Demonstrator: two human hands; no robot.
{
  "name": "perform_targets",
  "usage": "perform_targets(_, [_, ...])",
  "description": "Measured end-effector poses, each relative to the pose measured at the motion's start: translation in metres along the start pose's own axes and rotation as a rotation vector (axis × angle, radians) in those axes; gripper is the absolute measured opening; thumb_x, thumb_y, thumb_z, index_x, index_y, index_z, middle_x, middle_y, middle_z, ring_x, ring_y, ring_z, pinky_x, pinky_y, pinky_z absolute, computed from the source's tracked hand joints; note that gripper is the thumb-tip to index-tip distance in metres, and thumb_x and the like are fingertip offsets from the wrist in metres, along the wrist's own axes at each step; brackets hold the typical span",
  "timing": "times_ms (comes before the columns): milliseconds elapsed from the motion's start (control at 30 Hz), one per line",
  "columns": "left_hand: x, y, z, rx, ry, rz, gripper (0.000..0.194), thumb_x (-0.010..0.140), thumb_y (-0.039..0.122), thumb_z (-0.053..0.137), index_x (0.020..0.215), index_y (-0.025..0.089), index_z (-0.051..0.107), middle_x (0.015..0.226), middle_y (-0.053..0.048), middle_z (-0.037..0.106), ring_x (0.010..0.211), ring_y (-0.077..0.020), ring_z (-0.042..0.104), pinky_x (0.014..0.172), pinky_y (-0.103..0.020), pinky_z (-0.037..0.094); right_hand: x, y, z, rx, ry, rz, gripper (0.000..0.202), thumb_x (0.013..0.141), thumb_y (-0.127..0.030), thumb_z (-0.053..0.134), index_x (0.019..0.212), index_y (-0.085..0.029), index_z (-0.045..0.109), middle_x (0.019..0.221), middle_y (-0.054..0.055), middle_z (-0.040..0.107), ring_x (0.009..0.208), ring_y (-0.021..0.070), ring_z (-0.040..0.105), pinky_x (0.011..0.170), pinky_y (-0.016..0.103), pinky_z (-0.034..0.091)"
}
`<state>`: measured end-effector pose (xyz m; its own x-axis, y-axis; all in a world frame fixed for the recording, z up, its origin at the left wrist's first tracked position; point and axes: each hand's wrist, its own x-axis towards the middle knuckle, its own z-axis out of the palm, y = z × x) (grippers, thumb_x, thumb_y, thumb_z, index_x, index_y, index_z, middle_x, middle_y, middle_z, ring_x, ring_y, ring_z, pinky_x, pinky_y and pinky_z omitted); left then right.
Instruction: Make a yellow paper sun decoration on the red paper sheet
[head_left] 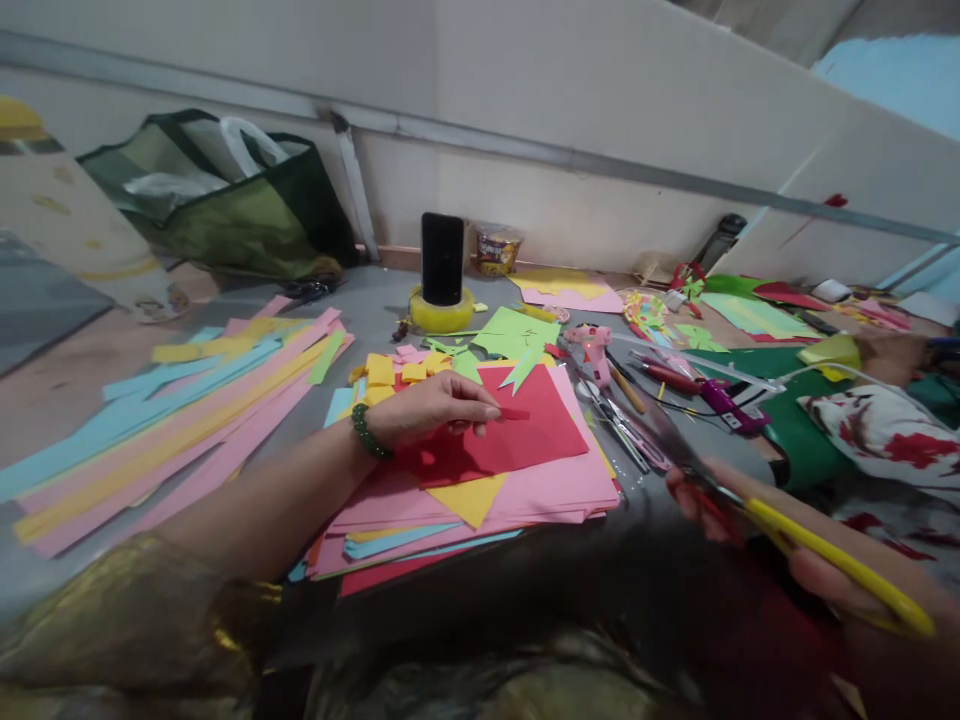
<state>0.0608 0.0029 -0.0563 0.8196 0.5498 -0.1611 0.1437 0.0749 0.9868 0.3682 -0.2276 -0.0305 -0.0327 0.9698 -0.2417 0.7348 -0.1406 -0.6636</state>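
Note:
My left hand [450, 405], with a green bead bracelet [367, 432] on its wrist, pinches a small strip of red paper [514, 413]. Beneath it lies a sheet of red paper [540, 445] on a stack of coloured paper [555, 500], mostly pink on top. At the right, my right hand [810, 575] is closed round a pair of scissors with yellow handles [840, 565]. Their dark blades point up and left, blurred by motion. Something reddish shows by the fingers of that hand; I cannot make it out. Small folded yellow paper pieces [380, 370] sit just behind my left hand.
Long coloured paper strips [225, 400] spread out at left. A phone [442, 258] stands in a yellow tape roll [442, 312]. A pink glue gun [592, 350] and a purple glue gun [731, 405] lie among tools. A green bag [247, 225] stands behind; another person's arm [892, 355] rests at right.

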Motion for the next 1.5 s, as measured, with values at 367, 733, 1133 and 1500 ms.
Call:
perform_targets(367, [-0.001,0.0,0.001,-0.023,-0.044,-0.012,0.014,0.066,0.026,0.079,0.062,0.014,0.073,0.049,0.001,0.06,0.045,-0.0056,0.039,0.042,-0.018,0.027,0.049,-0.043,0.002,-0.215,-0.23,-0.135,0.11,0.07,-0.094,0.033,0.145,-0.015,0.049,0.117,0.019,0.067,0.103,0.0361,0.065,0.088,0.047,0.054])
perform_targets(733, [0.0,-0.002,0.003,-0.06,-0.046,-0.043,0.017,0.062,0.027,0.08,0.06,0.014,0.071,0.048,0.001,0.059,0.045,-0.0051,0.038,0.041,-0.017,0.026,0.053,-0.048,0.002,-0.264,-0.255,-0.142,0.102,0.073,-0.091,0.035,0.141,-0.017,0.054,0.109,0.016,0.067,0.097,0.033,0.064,0.085,0.044,0.053])
perform_targets(1133, [0.0,-0.001,0.005,-0.044,-0.027,-0.056,0.021,0.063,0.03,0.081,0.058,0.015,0.067,0.05,0.001,0.06,0.046,-0.0061,0.039,0.042,-0.018,0.027,0.054,-0.057,0.005,-0.269,-0.197,-0.108,0.103,0.069,-0.093,0.037,0.136,-0.017,0.06,0.108,0.017,0.07,0.097,0.0354,0.066,0.082,0.047,0.055])
perform_targets(1500, [-0.002,0.002,0.007,-0.043,-0.002,-0.081,0.021,0.063,0.03,0.081,0.057,0.015,0.067,0.052,0.001,0.06,0.045,-0.0055,0.038,0.041,-0.018,0.026,0.055,-0.067,0.005,-0.291,-0.22,-0.043,0.109,0.065,-0.095,0.037,0.136,-0.015,0.059,0.117,0.02,0.069,0.107,0.0409,0.064,0.088,0.054,0.054])
